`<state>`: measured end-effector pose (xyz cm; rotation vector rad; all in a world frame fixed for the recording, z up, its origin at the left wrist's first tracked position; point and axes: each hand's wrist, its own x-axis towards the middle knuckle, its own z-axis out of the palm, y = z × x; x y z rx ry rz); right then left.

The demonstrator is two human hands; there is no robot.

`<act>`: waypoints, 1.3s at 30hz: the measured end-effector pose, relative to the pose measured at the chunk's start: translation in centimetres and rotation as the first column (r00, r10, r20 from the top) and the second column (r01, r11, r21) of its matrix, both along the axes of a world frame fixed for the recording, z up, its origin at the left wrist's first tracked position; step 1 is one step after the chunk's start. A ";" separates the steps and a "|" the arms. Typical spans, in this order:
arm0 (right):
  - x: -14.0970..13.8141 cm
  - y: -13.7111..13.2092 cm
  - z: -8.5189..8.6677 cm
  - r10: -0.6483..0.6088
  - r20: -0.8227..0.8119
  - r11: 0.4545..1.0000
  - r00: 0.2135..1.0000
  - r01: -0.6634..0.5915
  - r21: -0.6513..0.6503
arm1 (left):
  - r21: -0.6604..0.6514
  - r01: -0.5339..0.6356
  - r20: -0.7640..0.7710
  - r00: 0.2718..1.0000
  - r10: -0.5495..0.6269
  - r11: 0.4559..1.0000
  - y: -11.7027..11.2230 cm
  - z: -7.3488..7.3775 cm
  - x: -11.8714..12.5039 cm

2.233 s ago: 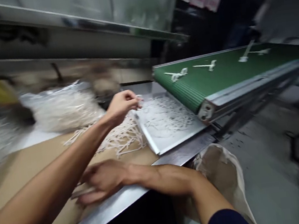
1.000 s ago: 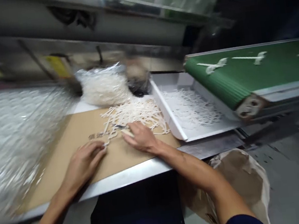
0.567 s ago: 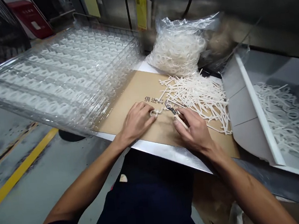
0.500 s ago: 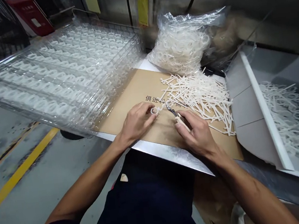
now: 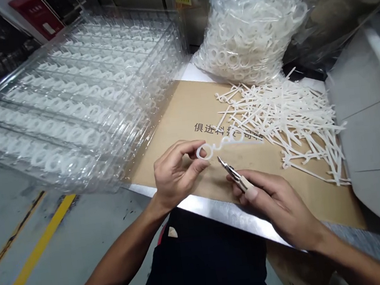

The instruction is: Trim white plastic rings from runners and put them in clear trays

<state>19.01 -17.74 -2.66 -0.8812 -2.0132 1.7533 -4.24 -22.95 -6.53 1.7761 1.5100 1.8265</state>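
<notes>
Left hand point(image 5: 176, 174) pinches a plastic loop point(image 5: 205, 151), right hand point(image 5: 272, 201) grips snips point(image 5: 231, 174) above cardboard point(image 5: 173, 117) on a steel table point(image 5: 218, 212).

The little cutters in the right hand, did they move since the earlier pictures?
Yes. The cutters in the right hand moved back from the printed characters on the cardboard, toward the table's steel edge.

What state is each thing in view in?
left hand: pinching a white plastic ring piece
right hand: gripping small cutters, tips apart from the ring piece
loose white plastic pieces: jumbled heap on the cardboard sheet
cardboard sheet: lying flat on the steel table
clear plastic bag: full of white plastic rings
clear plastic trays: stacked, filled with white plastic pieces
</notes>
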 end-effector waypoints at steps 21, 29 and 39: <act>-0.2 -1.1 -0.1 0.011 -0.026 0.998 1.000 -0.013 -0.063 | -0.122 0.030 0.408 0.913 0.022 0.992 -2.5 -0.6 2.7; 0.0 -1.1 0.0 0.001 -0.003 0.998 1.000 -0.001 -0.066 | -0.101 0.014 0.365 0.931 0.024 0.995 -2.4 -0.7 2.7; 0.0 -1.1 -0.4 -0.013 -0.009 0.997 1.000 0.012 -0.070 | -0.102 0.020 0.328 0.945 0.014 0.995 -2.5 -0.5 2.8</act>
